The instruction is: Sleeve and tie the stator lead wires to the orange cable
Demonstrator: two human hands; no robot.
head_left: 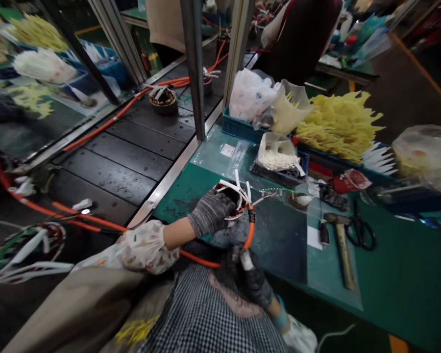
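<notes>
Copper-wound ring [240, 212] with white-sleeved leads [231, 186] lies gripped under grey-gloved left hand [211, 213], toward green tabletop's near-left corner [183, 191]; dark-gloved right hand [255, 280] clasps orange round cable [249, 234].

The green table [400, 269] bears scissors [357, 221], a hammer [344, 255] and a blue bin [238, 123].

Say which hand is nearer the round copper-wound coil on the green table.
Left. The left hand touches the coil; the right hand sits apart, lower in view.

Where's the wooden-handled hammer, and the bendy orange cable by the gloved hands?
Wooden-handled hammer [344, 252]: head view, middle of its handle.
Bendy orange cable [250, 234]: head view, on its curved part.
</notes>
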